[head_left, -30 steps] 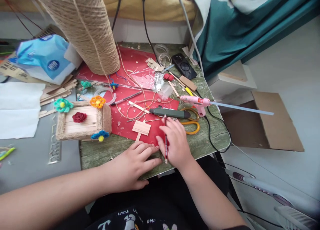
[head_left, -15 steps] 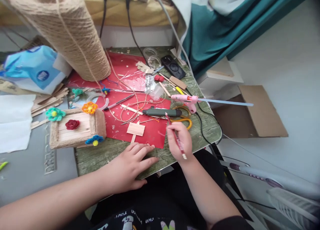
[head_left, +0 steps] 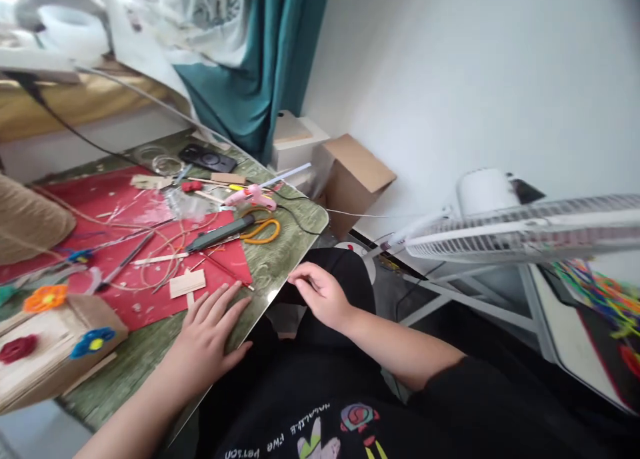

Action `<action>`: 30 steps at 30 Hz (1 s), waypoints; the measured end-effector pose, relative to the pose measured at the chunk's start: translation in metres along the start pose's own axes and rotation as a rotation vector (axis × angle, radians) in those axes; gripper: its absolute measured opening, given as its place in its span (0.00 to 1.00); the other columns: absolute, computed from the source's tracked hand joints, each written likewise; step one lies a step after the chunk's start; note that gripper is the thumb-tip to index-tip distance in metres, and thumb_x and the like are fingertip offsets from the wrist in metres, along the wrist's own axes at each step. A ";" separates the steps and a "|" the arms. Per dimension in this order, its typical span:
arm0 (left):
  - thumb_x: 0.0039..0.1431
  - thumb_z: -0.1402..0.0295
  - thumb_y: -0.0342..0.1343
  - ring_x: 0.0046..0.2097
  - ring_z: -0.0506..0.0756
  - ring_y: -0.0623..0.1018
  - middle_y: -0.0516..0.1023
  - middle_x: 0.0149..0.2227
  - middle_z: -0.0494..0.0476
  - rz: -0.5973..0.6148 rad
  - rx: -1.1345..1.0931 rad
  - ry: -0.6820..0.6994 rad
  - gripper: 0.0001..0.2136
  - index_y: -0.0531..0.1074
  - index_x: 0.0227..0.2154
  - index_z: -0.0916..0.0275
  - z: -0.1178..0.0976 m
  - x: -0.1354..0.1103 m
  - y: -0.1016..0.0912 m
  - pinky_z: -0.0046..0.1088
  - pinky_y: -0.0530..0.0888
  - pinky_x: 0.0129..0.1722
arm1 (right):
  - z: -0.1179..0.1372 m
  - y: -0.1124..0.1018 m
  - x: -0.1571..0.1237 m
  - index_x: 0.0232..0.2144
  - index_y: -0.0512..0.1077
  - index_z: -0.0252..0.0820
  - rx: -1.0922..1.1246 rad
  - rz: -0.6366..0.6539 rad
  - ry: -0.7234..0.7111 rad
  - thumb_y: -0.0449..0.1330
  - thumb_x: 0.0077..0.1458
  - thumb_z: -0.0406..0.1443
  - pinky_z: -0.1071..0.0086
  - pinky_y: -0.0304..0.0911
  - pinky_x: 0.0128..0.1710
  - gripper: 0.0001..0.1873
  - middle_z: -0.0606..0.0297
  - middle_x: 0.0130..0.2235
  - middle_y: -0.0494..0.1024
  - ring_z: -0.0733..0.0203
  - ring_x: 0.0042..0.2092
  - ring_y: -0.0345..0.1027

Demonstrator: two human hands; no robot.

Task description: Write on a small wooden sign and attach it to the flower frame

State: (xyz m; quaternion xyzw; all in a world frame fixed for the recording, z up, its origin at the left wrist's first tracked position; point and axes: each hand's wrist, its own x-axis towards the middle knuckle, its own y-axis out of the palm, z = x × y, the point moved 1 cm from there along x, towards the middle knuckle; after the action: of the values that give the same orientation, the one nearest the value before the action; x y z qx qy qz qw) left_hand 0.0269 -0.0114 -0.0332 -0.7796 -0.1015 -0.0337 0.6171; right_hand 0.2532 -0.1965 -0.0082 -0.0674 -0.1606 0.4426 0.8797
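My left hand (head_left: 213, 336) lies flat at the table's near edge with its fingers spread. Its fingertips reach the red sheet (head_left: 160, 302), close to a small sign-shaped piece of craft sticks (head_left: 187, 284). Just beyond the table's edge, above my lap, hovers my right hand (head_left: 323, 294), fingers curled in and nothing visible in them. A dark red pencil (head_left: 227, 271) rests on the sheet between the two hands. Past it are a dark green utility knife (head_left: 220, 234) and yellow-handled scissors (head_left: 263, 232). A pink glue gun (head_left: 253, 196) with a long glue stick lies farther back.
At left stand a twine-wrapped stick box (head_left: 95, 312) with yarn flowers and a big twine spool (head_left: 30, 219). A black phone (head_left: 207, 158) lies at the back. Beyond the table are a cardboard box (head_left: 350, 179) and, at right, a white fan (head_left: 525, 229).
The pencil has left my right hand and now lies on the red sheet. My right hand has moved off the table to the right. The view has swung right; my left hand stays flat.
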 end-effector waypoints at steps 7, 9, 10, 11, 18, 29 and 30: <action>0.61 0.51 0.57 0.67 0.71 0.68 0.64 0.71 0.64 -0.042 0.030 0.048 0.32 0.62 0.67 0.53 0.006 0.002 0.012 0.56 0.57 0.67 | -0.016 -0.077 -0.135 0.30 0.75 0.43 -0.249 -0.442 0.244 0.67 0.61 0.42 0.65 0.66 0.37 0.11 0.65 0.32 0.75 0.59 0.34 0.68; 0.60 0.51 0.58 0.66 0.72 0.68 0.65 0.70 0.65 -0.044 0.031 0.054 0.33 0.62 0.67 0.53 0.007 0.003 0.012 0.57 0.57 0.66 | -0.014 -0.073 -0.140 0.28 0.74 0.43 -0.332 -0.406 0.170 0.68 0.60 0.41 0.64 0.65 0.39 0.11 0.63 0.35 0.76 0.58 0.37 0.68; 0.59 0.51 0.58 0.66 0.72 0.69 0.65 0.70 0.65 -0.044 0.031 0.055 0.34 0.62 0.67 0.53 0.006 0.003 0.012 0.58 0.58 0.66 | -0.013 -0.069 -0.140 0.30 0.75 0.43 -0.353 -0.392 0.149 0.66 0.61 0.41 0.64 0.65 0.40 0.10 0.63 0.36 0.76 0.58 0.38 0.69; 0.59 0.51 0.58 0.65 0.73 0.69 0.65 0.70 0.66 -0.042 0.030 0.051 0.34 0.62 0.67 0.53 0.006 0.003 0.010 0.59 0.58 0.66 | -0.012 -0.066 -0.138 0.33 0.76 0.43 -0.357 -0.385 0.145 0.64 0.63 0.40 0.64 0.65 0.40 0.08 0.62 0.37 0.77 0.58 0.39 0.69; 0.57 0.55 0.59 0.65 0.72 0.68 0.66 0.68 0.67 0.003 -0.034 -0.021 0.32 0.66 0.65 0.53 -0.010 -0.001 -0.008 0.65 0.54 0.66 | -0.006 -0.041 -0.124 0.39 0.77 0.42 -0.240 -0.234 0.171 0.58 0.67 0.41 0.64 0.67 0.41 0.11 0.62 0.36 0.78 0.57 0.38 0.70; 0.54 0.59 0.62 0.66 0.70 0.66 0.67 0.67 0.66 0.007 -0.021 -0.084 0.32 0.68 0.63 0.55 -0.039 -0.014 -0.025 0.54 0.57 0.66 | 0.004 0.022 -0.131 0.31 0.79 0.41 0.004 0.060 0.134 0.66 0.58 0.43 0.66 0.65 0.35 0.11 0.66 0.29 0.78 0.59 0.32 0.69; 0.54 0.59 0.62 0.66 0.70 0.67 0.67 0.67 0.66 0.001 -0.013 -0.091 0.32 0.68 0.63 0.55 -0.040 -0.015 -0.026 0.54 0.58 0.66 | 0.006 0.024 -0.132 0.30 0.79 0.41 0.041 0.054 0.137 0.66 0.57 0.43 0.66 0.65 0.35 0.11 0.66 0.29 0.78 0.59 0.32 0.69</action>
State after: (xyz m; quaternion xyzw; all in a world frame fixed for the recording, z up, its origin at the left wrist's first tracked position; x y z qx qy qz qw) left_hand 0.0095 -0.0468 -0.0020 -0.7842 -0.1287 0.0015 0.6070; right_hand 0.1594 -0.2882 -0.0381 -0.0837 -0.0891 0.4639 0.8774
